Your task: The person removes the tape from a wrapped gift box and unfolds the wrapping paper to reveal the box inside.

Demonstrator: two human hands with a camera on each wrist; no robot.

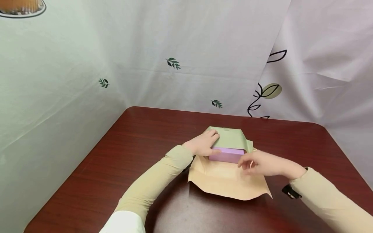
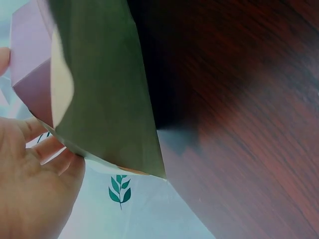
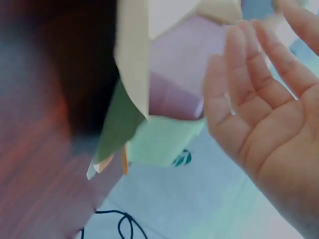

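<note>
A purple box (image 1: 225, 157) lies on a sheet of paper, green (image 1: 231, 137) on one side and pale yellow (image 1: 230, 183) on the other. The far part of the sheet is folded over the box's top; the near part spreads flat with its edge curling. My left hand (image 1: 204, 144) rests on the folded paper at the box's left, its thumb by the purple front. In the left wrist view, its fingers (image 2: 47, 147) touch the paper's edge. Beside the box's right front corner hovers my right hand (image 1: 260, 163), fingers loosely bent; the right wrist view shows nothing in its palm (image 3: 279, 134).
The dark red wooden table (image 1: 116, 155) has rounded far corners. Behind it and at the left hangs a pale cloth (image 1: 145, 48) with leaf prints. A small piece of the green paper (image 1: 249, 145) sticks out at the box's right. A black device (image 1: 291, 191) is at the right wrist.
</note>
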